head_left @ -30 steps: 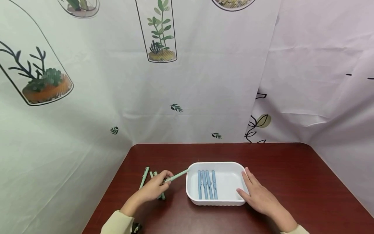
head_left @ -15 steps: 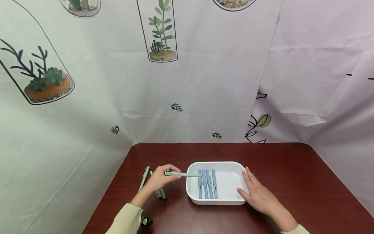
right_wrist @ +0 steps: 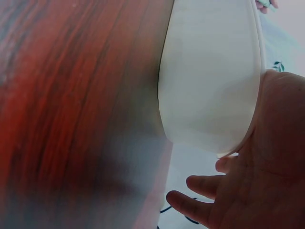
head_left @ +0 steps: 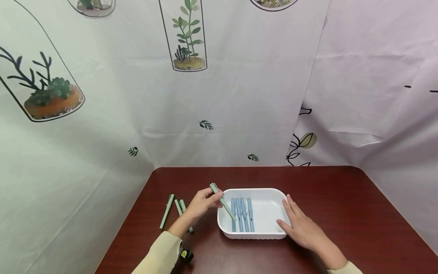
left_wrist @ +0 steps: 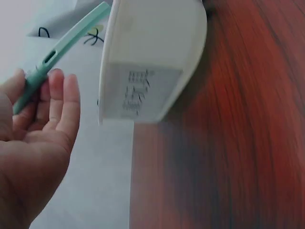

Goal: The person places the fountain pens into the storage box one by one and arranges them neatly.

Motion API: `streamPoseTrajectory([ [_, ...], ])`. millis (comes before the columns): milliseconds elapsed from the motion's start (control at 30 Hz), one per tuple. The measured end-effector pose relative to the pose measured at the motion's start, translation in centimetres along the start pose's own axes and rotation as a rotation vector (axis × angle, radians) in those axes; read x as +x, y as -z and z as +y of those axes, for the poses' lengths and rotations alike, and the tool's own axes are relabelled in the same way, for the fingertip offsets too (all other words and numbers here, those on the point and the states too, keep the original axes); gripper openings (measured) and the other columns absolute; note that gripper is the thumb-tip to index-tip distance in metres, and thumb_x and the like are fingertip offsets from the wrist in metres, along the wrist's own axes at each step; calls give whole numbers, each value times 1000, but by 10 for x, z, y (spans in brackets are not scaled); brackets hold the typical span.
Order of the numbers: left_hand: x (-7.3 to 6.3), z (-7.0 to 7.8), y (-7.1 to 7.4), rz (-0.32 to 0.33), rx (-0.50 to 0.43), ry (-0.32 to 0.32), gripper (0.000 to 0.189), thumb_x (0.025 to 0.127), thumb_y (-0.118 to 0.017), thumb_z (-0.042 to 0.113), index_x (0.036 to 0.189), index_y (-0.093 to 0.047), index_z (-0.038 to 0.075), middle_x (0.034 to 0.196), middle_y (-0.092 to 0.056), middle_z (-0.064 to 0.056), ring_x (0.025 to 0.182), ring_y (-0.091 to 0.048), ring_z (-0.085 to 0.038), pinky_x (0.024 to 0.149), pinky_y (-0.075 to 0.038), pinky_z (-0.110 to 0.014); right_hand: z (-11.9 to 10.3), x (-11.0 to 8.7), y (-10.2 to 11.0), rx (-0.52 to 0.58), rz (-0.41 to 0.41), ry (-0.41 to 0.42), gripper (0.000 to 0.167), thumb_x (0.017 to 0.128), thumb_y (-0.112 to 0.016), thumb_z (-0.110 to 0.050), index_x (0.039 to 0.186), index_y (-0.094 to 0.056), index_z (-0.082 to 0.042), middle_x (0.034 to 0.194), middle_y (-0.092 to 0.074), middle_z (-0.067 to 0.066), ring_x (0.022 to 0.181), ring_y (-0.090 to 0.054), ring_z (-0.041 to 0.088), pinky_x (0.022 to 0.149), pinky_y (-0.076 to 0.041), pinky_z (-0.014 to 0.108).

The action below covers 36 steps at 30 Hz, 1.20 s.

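Observation:
My left hand [head_left: 201, 204] pinches a light green pen [head_left: 224, 203] between thumb and fingers. The pen slants over the left end of a white tray [head_left: 268, 215], capped end up and lower tip overlapping the leftmost of several blue pens [head_left: 244, 217]. Those lie side by side in the tray's left half. In the left wrist view the green pen [left_wrist: 53, 53] crosses above the tray's rim [left_wrist: 106, 62]. My right hand [head_left: 302, 227] rests at the tray's right rim with its fingers extended; the right wrist view shows its palm [right_wrist: 267, 162] against the tray's side.
Left of the tray, more green pens [head_left: 167, 211] lie loose on the dark red wooden table [head_left: 325, 190], partly hidden by my left forearm. A white cloth [head_left: 232, 144] printed with plants hangs behind the table. A black device [head_left: 186, 255] sits at my left wrist.
My left hand has lifted the green pen from the loose ones and carried it right to the tray, turning it from level to steeply slanted. The right hand has stayed put.

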<state>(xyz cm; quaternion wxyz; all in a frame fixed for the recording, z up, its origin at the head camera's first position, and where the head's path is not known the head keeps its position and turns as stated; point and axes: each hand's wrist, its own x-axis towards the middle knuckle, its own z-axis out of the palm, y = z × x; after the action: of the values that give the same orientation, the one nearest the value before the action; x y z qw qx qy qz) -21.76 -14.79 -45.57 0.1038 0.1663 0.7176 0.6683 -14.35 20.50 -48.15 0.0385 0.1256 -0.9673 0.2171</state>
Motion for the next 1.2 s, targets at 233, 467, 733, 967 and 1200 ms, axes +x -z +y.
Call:
streamPoseTrajectory([
  [233,11,4,-17,9,-20,11,47,106,-55,15,141,-46,-15,128,-58,-33,93,-70,-22,92,-55,-55,-1,0,0,18,7,6,79,100,-58,-47,157,-32,1,165,-20,25,145,-36,45,103,-44,61],
  [467,16,7,-33,32,-31,50,54,106,-53,15,151,-36,-11,140,-45,-37,99,-65,-27,84,-60,-41,-1,0,0,28,-1,6,80,100,-57,-49,157,-31,2,165,-20,25,147,-31,46,106,-40,63],
  [733,17,7,-44,35,-33,82,55,105,-56,13,151,-36,-10,119,-57,-26,88,-65,-16,78,-61,-33,-1,-1,1,12,-2,5,79,100,-58,-48,156,-32,1,165,-20,25,146,-32,45,105,-42,62],
  [967,18,10,-52,37,0,92,52,104,-57,11,149,-41,-8,109,-60,-13,87,-63,-17,79,-61,-34,-3,0,1,13,-5,4,79,100,-57,-49,156,-33,1,164,-21,25,146,-32,45,104,-43,61],
  [1200,20,8,-56,25,-13,95,53,103,-60,12,149,-41,-7,103,-58,-9,91,-62,-20,78,-60,-31,-4,-1,2,8,-1,-2,78,100,-59,-47,156,-33,2,164,-22,25,145,-34,46,103,-43,62],
])
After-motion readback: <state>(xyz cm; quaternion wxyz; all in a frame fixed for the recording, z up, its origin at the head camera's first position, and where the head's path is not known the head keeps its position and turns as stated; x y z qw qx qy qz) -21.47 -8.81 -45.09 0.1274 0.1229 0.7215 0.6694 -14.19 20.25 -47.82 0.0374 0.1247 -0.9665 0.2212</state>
